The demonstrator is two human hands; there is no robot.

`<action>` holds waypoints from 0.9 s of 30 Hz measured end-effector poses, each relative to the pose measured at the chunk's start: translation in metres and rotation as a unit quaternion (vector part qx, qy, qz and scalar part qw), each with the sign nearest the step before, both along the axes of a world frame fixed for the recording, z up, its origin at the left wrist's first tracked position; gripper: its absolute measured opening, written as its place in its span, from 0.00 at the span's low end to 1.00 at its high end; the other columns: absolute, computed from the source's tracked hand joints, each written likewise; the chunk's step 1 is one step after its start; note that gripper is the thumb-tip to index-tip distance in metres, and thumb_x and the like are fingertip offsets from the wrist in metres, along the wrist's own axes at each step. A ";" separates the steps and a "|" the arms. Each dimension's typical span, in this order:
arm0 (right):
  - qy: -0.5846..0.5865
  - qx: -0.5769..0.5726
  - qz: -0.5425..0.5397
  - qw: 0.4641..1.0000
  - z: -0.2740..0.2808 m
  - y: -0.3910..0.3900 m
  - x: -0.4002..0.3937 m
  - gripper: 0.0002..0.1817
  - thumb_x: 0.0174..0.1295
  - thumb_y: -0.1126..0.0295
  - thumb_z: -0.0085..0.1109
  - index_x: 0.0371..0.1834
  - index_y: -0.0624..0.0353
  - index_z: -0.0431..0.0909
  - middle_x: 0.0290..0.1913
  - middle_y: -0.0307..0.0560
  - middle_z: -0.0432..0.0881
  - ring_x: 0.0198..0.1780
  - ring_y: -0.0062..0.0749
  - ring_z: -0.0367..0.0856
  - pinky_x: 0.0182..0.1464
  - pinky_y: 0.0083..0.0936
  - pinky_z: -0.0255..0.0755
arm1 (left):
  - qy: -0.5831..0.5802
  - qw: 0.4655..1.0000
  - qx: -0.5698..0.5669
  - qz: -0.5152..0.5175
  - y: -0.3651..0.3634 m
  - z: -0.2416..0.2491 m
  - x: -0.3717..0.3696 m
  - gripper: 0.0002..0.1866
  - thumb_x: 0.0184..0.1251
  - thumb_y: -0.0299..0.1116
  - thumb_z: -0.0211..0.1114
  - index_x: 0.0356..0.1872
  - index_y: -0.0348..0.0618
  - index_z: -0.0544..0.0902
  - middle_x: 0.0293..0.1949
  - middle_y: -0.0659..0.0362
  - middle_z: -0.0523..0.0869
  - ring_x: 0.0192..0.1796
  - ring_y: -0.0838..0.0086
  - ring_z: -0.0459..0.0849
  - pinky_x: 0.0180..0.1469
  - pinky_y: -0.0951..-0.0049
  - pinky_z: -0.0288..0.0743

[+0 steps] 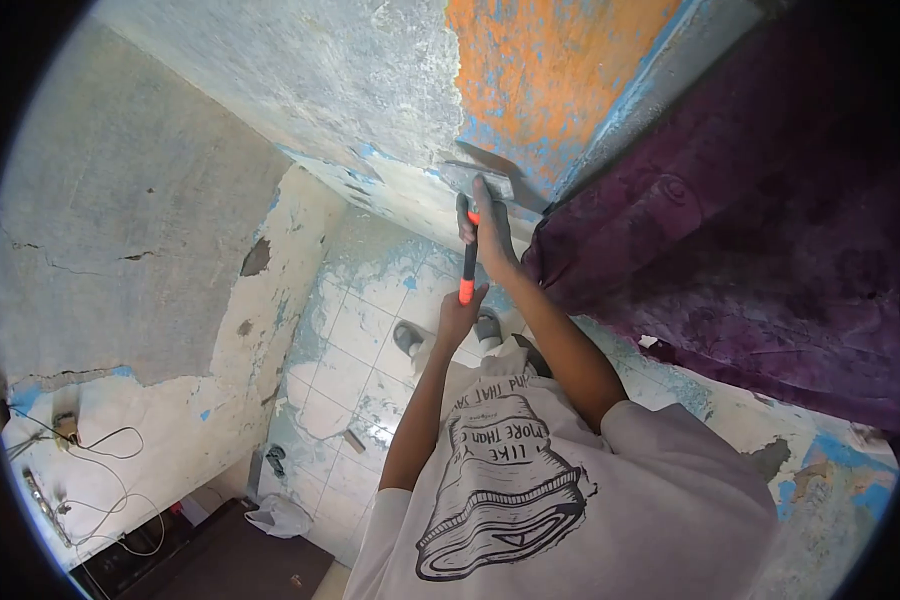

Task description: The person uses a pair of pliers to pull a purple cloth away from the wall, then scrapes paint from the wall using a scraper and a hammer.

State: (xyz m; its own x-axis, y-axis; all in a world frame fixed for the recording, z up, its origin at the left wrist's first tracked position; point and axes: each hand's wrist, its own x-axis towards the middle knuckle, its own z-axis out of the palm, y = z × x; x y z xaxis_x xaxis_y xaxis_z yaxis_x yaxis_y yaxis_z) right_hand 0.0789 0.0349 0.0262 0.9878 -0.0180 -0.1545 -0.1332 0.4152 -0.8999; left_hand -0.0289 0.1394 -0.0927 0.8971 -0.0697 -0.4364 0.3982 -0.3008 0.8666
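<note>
A scraper with a black and orange handle (469,260) is held in both hands. My right hand (491,235) is wrapped round the handle close to the head, its thumb laid up along the blade side. Lower down, my left hand (457,318) grips the orange butt end. The wide metal blade (462,173) lies against the wall, at the lower border of the orange paint (550,75) where blue patches show. Left of it the wall (370,70) is bare grey.
A purple curtain (730,220) hangs close on the right. The tiled floor (355,330) is strewn with paint flakes. Loose wires (110,450) hang at the lower left wall, above a dark brown piece of furniture (240,550) with a white plastic bag (278,516) beside it.
</note>
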 end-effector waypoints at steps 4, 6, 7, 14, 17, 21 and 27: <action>0.029 0.001 0.009 1.000 -0.030 -0.008 0.013 0.29 0.71 0.40 0.46 0.21 0.52 0.65 0.13 0.31 0.59 0.14 0.17 0.57 0.19 0.19 0.53 | -0.021 0.998 0.059 0.025 -0.006 -0.018 0.001 0.27 0.67 0.49 0.66 0.20 0.31 0.78 0.14 0.53 0.75 0.18 0.71 0.74 0.25 0.61 0.66; 0.082 0.026 0.014 0.996 -0.051 -0.015 0.008 0.29 0.70 0.39 0.49 0.21 0.49 0.64 0.14 0.29 0.58 0.14 0.16 0.57 0.19 0.19 0.53 | -0.044 0.992 0.108 0.038 -0.006 -0.038 -0.019 0.27 0.66 0.50 0.66 0.23 0.29 0.81 0.15 0.46 0.77 0.19 0.63 0.78 0.27 0.57 0.68; 0.098 0.029 0.022 0.994 -0.056 -0.019 0.002 0.28 0.70 0.39 0.49 0.21 0.49 0.64 0.14 0.29 0.58 0.15 0.16 0.57 0.19 0.19 0.53 | -0.030 0.993 0.107 0.033 -0.005 -0.039 -0.028 0.27 0.66 0.50 0.66 0.23 0.30 0.81 0.15 0.46 0.77 0.19 0.62 0.78 0.27 0.57 0.68; 0.030 0.062 0.002 0.998 -0.001 -0.008 0.013 0.26 0.70 0.42 0.52 0.21 0.48 0.63 0.14 0.27 0.57 0.13 0.13 0.54 0.17 0.16 0.48 | 0.004 0.998 0.052 0.034 -0.001 -0.004 0.002 0.27 0.67 0.51 0.66 0.19 0.35 0.75 0.13 0.58 0.73 0.19 0.76 0.68 0.24 0.64 0.62; 0.042 0.042 -0.009 0.998 -0.024 -0.010 0.012 0.23 0.67 0.47 0.60 0.22 0.48 0.64 0.14 0.26 0.59 0.12 0.13 0.55 0.15 0.16 0.46 | -0.019 0.993 0.115 0.021 -0.002 -0.004 0.000 0.30 0.67 0.53 0.64 0.21 0.29 0.79 0.15 0.47 0.78 0.20 0.66 0.78 0.27 0.57 0.68; 0.076 0.022 -0.029 0.996 -0.052 -0.016 0.005 0.20 0.61 0.59 0.69 0.23 0.49 0.65 0.14 0.26 0.61 0.10 0.12 0.56 0.13 0.18 0.46 | 0.024 0.990 0.138 -0.027 -0.006 -0.011 -0.018 0.31 0.68 0.55 0.62 0.22 0.30 0.80 0.16 0.45 0.79 0.21 0.59 0.82 0.28 0.56 0.71; -0.004 0.027 -0.039 0.999 -0.014 -0.012 0.018 0.16 0.61 0.67 0.66 0.24 0.51 0.66 0.13 0.27 0.61 0.10 0.13 0.57 0.12 0.19 0.47 | -0.040 0.991 0.125 0.006 -0.006 0.008 0.009 0.30 0.68 0.55 0.62 0.23 0.30 0.79 0.17 0.44 0.78 0.22 0.58 0.80 0.29 0.55 0.70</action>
